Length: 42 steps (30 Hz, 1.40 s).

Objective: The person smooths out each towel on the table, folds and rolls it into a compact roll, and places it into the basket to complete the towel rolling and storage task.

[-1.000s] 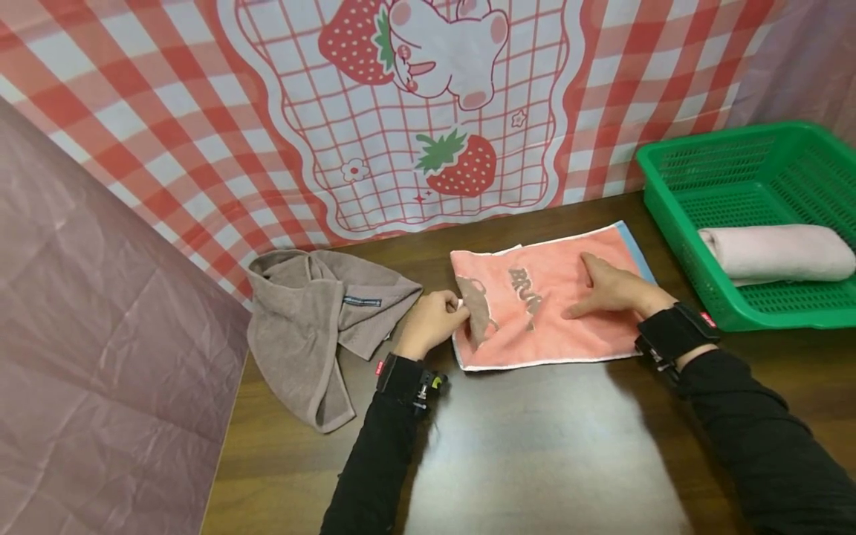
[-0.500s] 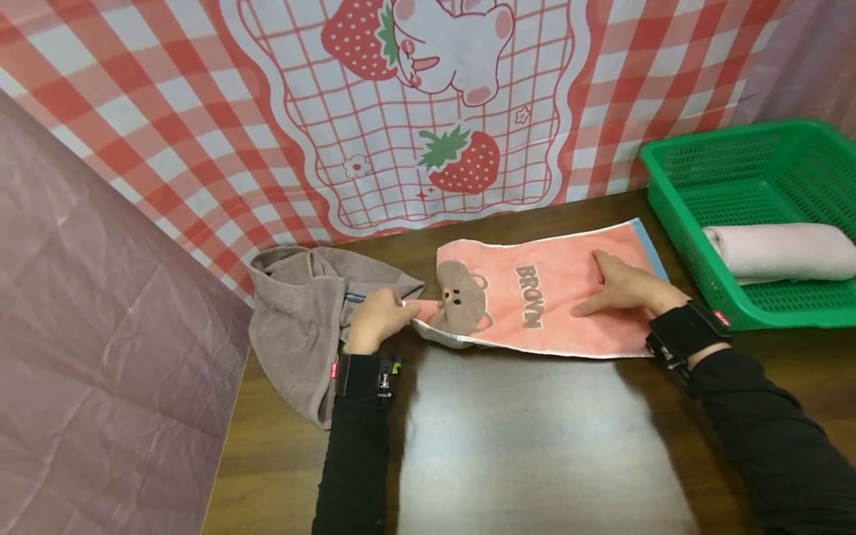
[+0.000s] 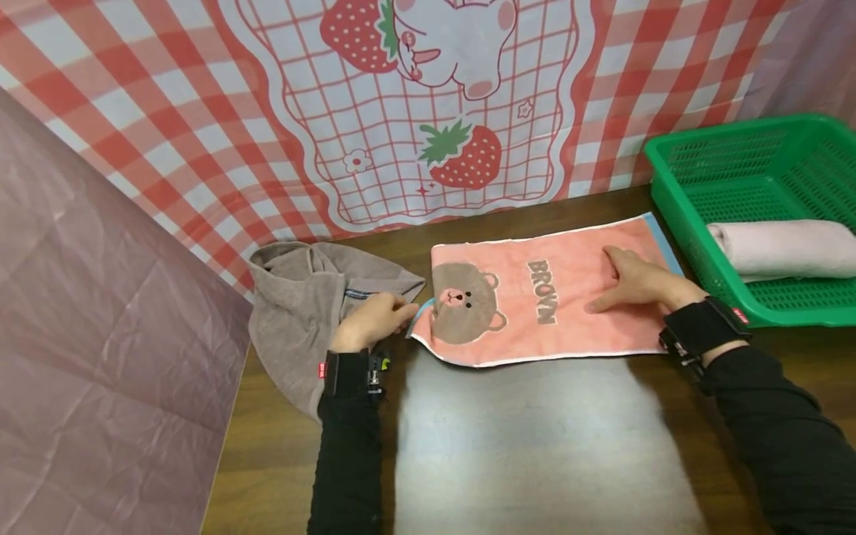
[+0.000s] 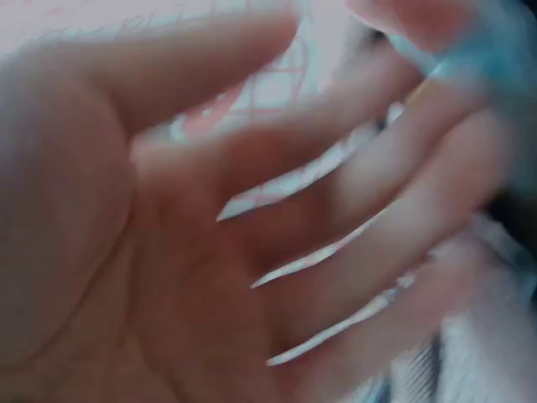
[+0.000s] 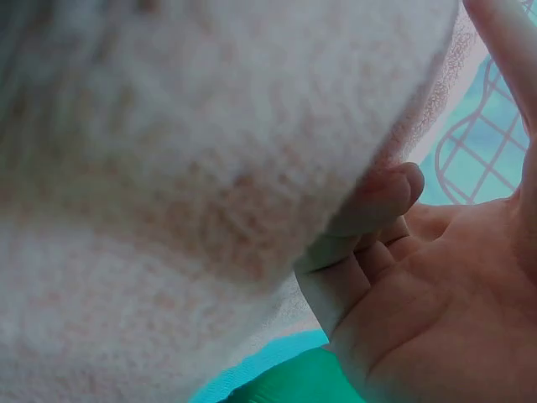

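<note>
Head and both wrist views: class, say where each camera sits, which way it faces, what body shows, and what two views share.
Head: on the head, facing forward and down at the pink towel; left hand, right hand and black sleeves show.
Left wrist: on that wrist, facing the left hand's palm and fingers.
Right wrist: on that wrist, facing the right hand's palm and fuzzy cloth.
Shared: head and left wrist show the left hand.

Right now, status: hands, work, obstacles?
Left hand at the turned-up left corner of rectangular pink bear-print towel; right hand resting on it. Towel otherwise mostly flat. Crumpled grey-brown cloth by left hand, possibly crowding it.
</note>
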Available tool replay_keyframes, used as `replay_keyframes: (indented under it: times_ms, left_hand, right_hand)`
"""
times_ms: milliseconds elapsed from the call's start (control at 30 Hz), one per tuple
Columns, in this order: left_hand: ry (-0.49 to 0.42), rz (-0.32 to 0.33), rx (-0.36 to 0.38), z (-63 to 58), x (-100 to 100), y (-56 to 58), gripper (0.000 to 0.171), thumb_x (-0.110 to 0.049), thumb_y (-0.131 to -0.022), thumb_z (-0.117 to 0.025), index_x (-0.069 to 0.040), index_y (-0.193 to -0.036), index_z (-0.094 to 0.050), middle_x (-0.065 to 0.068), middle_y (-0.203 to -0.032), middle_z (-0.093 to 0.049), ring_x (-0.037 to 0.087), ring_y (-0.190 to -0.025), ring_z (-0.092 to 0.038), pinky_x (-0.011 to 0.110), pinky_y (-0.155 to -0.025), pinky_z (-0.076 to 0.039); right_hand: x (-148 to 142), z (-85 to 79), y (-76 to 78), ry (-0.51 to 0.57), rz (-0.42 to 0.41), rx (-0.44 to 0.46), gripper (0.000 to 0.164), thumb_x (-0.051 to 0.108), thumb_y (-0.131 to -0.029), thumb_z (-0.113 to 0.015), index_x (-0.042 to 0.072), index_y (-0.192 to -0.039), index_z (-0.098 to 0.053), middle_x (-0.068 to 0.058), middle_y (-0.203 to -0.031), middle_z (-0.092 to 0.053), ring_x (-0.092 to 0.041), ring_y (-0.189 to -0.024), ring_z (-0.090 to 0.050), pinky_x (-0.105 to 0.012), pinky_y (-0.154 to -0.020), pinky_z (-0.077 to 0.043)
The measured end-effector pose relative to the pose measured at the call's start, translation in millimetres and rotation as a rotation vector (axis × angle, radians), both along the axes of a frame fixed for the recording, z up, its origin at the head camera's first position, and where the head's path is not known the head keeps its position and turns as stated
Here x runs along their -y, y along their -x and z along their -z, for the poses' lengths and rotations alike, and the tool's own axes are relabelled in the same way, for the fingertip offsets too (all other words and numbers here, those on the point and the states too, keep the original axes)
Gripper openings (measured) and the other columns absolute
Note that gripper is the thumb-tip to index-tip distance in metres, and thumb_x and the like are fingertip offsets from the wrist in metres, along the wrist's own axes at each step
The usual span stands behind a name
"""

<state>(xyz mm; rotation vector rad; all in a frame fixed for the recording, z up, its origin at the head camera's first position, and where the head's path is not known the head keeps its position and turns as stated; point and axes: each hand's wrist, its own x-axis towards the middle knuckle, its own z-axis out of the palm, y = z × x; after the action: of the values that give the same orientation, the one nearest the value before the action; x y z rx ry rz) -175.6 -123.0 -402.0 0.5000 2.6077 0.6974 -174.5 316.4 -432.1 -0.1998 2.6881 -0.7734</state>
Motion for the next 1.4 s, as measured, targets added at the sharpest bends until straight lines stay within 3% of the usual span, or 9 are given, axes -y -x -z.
replay_keyframes:
  times_ms: [167, 300, 467, 667, 867, 1033, 1200, 1267, 1400]
  left_hand:
    - [-0.098, -0.119, -0.165, 20.2, -16.0, 8.0, 0.025, -0.023, -0.101, -0.056, -0.003, -0.106, -0.071, 0.010, -0.087, -0.070, 0.018, -0.072, -0.061, 0.034, -0.070, -0.049]
    - [-0.117, -0.137, -0.171, 31.7, -29.8, 10.3, 0.027, -0.023, -0.096, -0.066, -0.002, -0.111, -0.069, 0.010, -0.092, -0.074, 0.022, -0.081, -0.069, 0.036, -0.075, -0.053]
    - [-0.109, -0.135, -0.153, 33.4, -41.8, 8.6, 0.024, -0.019, -0.090, -0.071, -0.003, -0.107, -0.067, 0.011, -0.092, -0.075, 0.022, -0.085, -0.071, 0.034, -0.072, -0.055]
    - [0.030, -0.181, -0.222, 25.9, -41.4, 3.5, 0.026, -0.017, -0.080, -0.075, -0.008, -0.102, -0.065, 0.008, -0.091, -0.071, 0.022, -0.077, -0.063, 0.037, -0.070, -0.050]
    - [0.183, -0.217, -0.206, 19.1, -28.9, -8.6, 0.023, -0.019, -0.077, -0.076, -0.010, -0.086, -0.056, 0.005, -0.078, -0.058, 0.022, -0.068, -0.053, 0.037, -0.061, -0.043]
    - [0.201, -0.128, -0.094, 18.8, -17.5, -28.8, 0.033, -0.013, -0.073, -0.076, -0.014, -0.063, -0.045, -0.004, -0.059, -0.037, 0.013, -0.055, -0.035, 0.027, -0.050, -0.029]
    - [0.127, 0.042, 0.066, 15.4, -7.2, -44.0, 0.016, -0.010, -0.081, -0.069, -0.010, -0.066, -0.064, -0.003, -0.056, -0.056, 0.008, -0.050, -0.048, 0.022, -0.050, -0.039]
    - [0.121, 0.043, 0.014, 14.7, -5.0, -42.8, 0.016, -0.010, -0.088, -0.064, -0.009, -0.072, -0.066, -0.001, -0.059, -0.059, 0.010, -0.052, -0.051, 0.025, -0.053, -0.042]
    - [0.134, -0.067, -0.164, 22.0, -8.2, -28.6, 0.012, -0.017, -0.096, -0.064, -0.007, -0.101, -0.068, 0.004, -0.078, -0.066, 0.017, -0.070, -0.062, 0.035, -0.068, -0.051]
  right_hand:
    - [0.1, 1.7, -3.1, 0.024, -0.006, -0.006, 0.125, 0.043, -0.070, -0.088, -0.018, -0.147, -0.011, -0.042, -0.140, -0.028, -0.052, -0.132, -0.027, -0.065, -0.109, -0.024]
    - [-0.1, 3.2, -4.6, 0.023, -0.001, -0.004, 0.125, 0.043, -0.070, -0.088, -0.017, -0.148, -0.011, -0.041, -0.139, -0.030, -0.051, -0.131, -0.028, -0.065, -0.109, -0.025]
    - [-1.0, 2.4, -5.4, 0.006, 0.005, 0.009, 0.126, 0.046, -0.072, -0.086, -0.016, -0.149, -0.009, -0.038, -0.132, -0.034, -0.048, -0.124, -0.034, -0.064, -0.106, -0.029]
    - [-2.0, 0.8, -5.2, 0.003, 0.010, 0.016, 0.126, 0.048, -0.072, -0.085, -0.015, -0.149, -0.008, -0.036, -0.131, -0.034, -0.048, -0.123, -0.036, -0.064, -0.105, -0.030]
    - [-3.0, 3.7, -4.4, 0.017, 0.003, -0.003, 0.126, 0.045, -0.072, -0.087, -0.016, -0.149, -0.009, -0.040, -0.136, -0.031, -0.049, -0.127, -0.031, -0.065, -0.107, -0.028]
    - [-5.2, 6.4, -8.1, 0.036, -0.013, -0.020, 0.124, 0.039, -0.070, -0.089, -0.016, -0.148, -0.011, -0.041, -0.137, -0.030, -0.051, -0.130, -0.027, -0.065, -0.107, -0.026]
    - [-9.5, 4.7, -13.4, 0.056, -0.025, 0.004, 0.124, 0.036, -0.070, -0.089, -0.013, -0.150, -0.009, -0.042, -0.140, -0.024, -0.051, -0.130, -0.024, -0.065, -0.106, -0.026]
    - [-10.6, 2.7, -14.5, 0.053, -0.038, 0.009, 0.125, 0.036, -0.069, -0.090, -0.013, -0.151, -0.009, -0.041, -0.138, -0.026, -0.050, -0.128, -0.025, -0.065, -0.105, -0.028]
    - [-13.2, 4.0, -15.6, 0.014, -0.081, -0.012, 0.126, 0.036, -0.066, -0.091, -0.014, -0.149, -0.011, -0.040, -0.135, -0.031, -0.048, -0.124, -0.030, -0.064, -0.103, -0.031]
